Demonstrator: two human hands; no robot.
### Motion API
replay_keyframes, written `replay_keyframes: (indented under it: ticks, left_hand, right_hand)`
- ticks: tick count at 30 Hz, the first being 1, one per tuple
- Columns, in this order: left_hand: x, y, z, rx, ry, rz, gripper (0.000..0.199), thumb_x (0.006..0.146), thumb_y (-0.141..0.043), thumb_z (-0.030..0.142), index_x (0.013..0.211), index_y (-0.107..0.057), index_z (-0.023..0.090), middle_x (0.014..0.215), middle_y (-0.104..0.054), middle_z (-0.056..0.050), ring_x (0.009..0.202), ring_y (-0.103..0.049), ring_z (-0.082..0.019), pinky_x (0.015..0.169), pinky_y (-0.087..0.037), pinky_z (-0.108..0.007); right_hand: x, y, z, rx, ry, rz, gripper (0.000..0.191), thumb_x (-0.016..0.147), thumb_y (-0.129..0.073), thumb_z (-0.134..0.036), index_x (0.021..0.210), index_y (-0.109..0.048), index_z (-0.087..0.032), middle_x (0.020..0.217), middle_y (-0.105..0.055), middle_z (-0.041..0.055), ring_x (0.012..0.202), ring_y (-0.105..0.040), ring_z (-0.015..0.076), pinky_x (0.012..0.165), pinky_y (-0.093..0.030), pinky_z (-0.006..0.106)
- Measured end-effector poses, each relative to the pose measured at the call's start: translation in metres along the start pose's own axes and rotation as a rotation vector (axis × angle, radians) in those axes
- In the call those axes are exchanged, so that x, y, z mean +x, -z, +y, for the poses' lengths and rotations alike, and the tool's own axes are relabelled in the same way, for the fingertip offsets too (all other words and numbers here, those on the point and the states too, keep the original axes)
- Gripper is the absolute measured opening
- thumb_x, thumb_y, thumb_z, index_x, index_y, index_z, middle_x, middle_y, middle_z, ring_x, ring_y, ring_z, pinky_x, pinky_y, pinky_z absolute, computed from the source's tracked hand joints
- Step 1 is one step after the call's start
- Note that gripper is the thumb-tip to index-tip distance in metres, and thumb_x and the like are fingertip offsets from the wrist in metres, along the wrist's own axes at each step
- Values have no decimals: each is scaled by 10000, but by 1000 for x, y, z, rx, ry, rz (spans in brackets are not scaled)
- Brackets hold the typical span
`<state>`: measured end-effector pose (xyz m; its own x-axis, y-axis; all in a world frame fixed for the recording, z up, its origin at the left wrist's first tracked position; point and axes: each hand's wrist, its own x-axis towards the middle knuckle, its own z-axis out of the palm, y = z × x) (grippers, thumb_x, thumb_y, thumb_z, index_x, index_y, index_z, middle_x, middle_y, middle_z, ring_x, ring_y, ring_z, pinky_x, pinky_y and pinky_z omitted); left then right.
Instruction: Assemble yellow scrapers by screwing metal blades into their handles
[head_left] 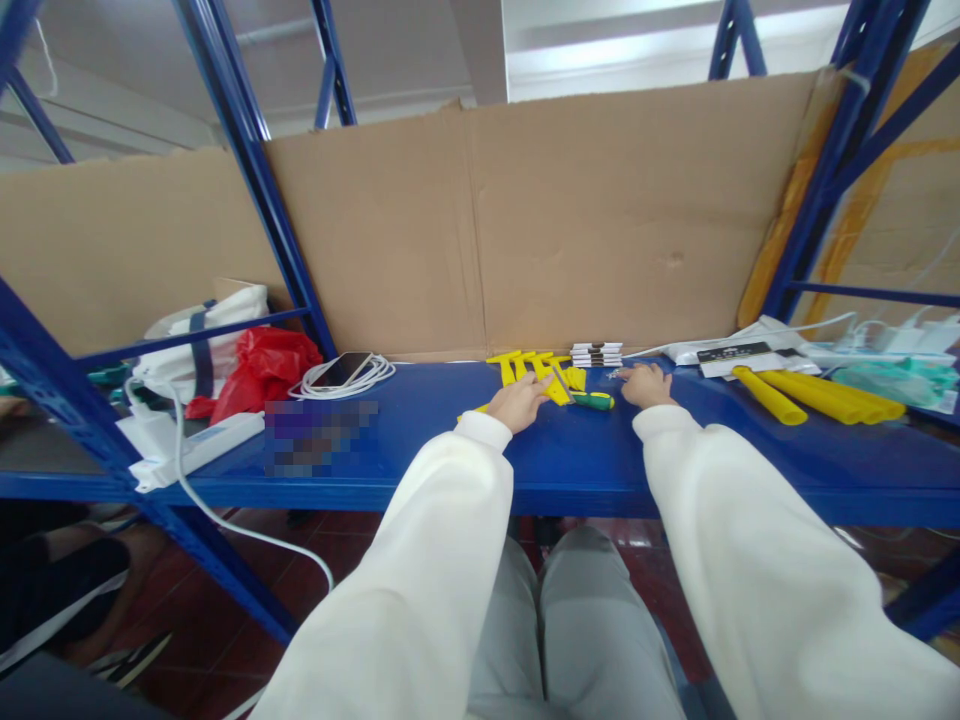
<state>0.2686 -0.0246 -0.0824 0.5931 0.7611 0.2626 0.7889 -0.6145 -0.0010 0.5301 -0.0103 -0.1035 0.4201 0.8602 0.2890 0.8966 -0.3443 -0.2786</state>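
My left hand point(520, 402) is closed on a yellow T-shaped plastic tool, whose wide end point(559, 390) juts out past the fingers. Against it lies a screwdriver point(593, 401) with a green and yellow handle. Several more yellow T-shaped tools point(525, 362) lie side by side just behind this hand. My right hand point(646, 385) reaches down to the shelf, fingers bent together over a few small shiny metal pieces point(614, 374). Whether one is between the fingertips is too small to make out.
Small black-and-white packs point(597, 354) are stacked at the back. Yellow tubes point(814, 398) and a white plastic bag point(739, 345) lie right. Leftward are a phone point(341, 370), a coiled white cable point(356, 380), a red bag point(264, 368) and a power strip point(206, 448). Cardboard point(585, 220) stands behind.
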Motion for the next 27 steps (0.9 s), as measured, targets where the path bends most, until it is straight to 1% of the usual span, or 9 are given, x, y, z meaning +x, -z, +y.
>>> replay_keyframes:
  ticks: [2, 3, 7, 10, 15, 18, 20, 23, 27]
  left_hand:
    - [0, 0, 1, -3, 1, 4, 551, 1113, -459, 280, 1659, -491, 221, 1423, -647, -154, 1267, -699, -291, 1095, -552, -374]
    - [0, 0, 1, -5, 0, 4, 550, 1112, -463, 280, 1658, -494, 217, 1419, -651, -155, 1268, -701, -290, 1097, -551, -373]
    - [-1, 0, 1, -14, -5, 7, 550, 1112, -466, 276, 1659, -496, 220, 1432, -657, -155, 1275, -703, -280, 1099, -551, -357]
    - [0, -2, -1, -9, -6, 10, 553, 1112, -463, 283, 1661, -493, 231, 1441, -656, -149, 1277, -702, -272, 1092, -551, -345]
    - [2, -3, -2, -7, -2, -6, 555, 1116, -442, 291, 1666, -483, 231, 1448, -645, -151, 1274, -697, -281, 1095, -542, -355]
    - [2, -3, -1, -8, 1, -7, 553, 1118, -440, 294, 1666, -482, 233, 1440, -647, -151, 1263, -701, -288, 1092, -545, -368]
    - [2, -3, -1, -9, 2, -2, 552, 1117, -445, 292, 1664, -485, 232, 1437, -649, -152, 1256, -704, -288, 1089, -547, -368]
    - [1, -2, 0, -12, 3, 1, 548, 1117, -452, 288, 1661, -492, 231, 1435, -650, -151, 1258, -705, -283, 1093, -544, -359]
    - [1, -2, 0, -14, 5, -7, 547, 1118, -446, 292, 1659, -494, 228, 1444, -644, -155, 1267, -701, -287, 1095, -541, -365]
  right_hand:
    - [-1, -3, -1, -43, 21, -40, 577, 943, -523, -146, 1438, -750, -336, 1682, -540, 95, 1614, -391, 389, 1286, -314, 687]
    - [-1, -4, -2, -56, 32, -59, 592, 958, -504, -170, 1484, -714, -342, 1714, -500, 92, 1631, -360, 392, 1288, -295, 705]
    - [-2, -8, -4, -93, 55, -137, 601, 1051, -372, -284, 1613, -577, -333, 1807, -341, 72, 1689, -228, 363, 1319, -215, 691]
    - [-5, -9, -5, -116, 61, -146, 600, 1081, -293, -318, 1614, -567, -346, 1823, -304, 46, 1703, -181, 347, 1322, -184, 693]
    - [-4, -8, -6, -131, 107, -145, 588, 1051, -345, -257, 1559, -637, -303, 1798, -351, 89, 1691, -202, 385, 1307, -185, 731]
    - [-2, -7, -7, -130, 124, -140, 581, 1051, -353, -235, 1554, -635, -308, 1790, -361, 85, 1686, -219, 365, 1309, -189, 723]
    - [-2, -6, -8, -118, 136, -136, 564, 1052, -370, -231, 1534, -650, -319, 1765, -402, 90, 1672, -253, 363, 1301, -204, 730]
    - [-2, -4, -11, -97, 145, -116, 510, 1019, -438, -200, 1422, -737, -288, 1663, -526, 134, 1615, -343, 384, 1288, -237, 732]
    - [-1, -2, -14, -74, 130, -80, 406, 986, -496, -181, 1244, -808, -214, 1483, -633, 185, 1488, -476, 369, 1283, -302, 648]
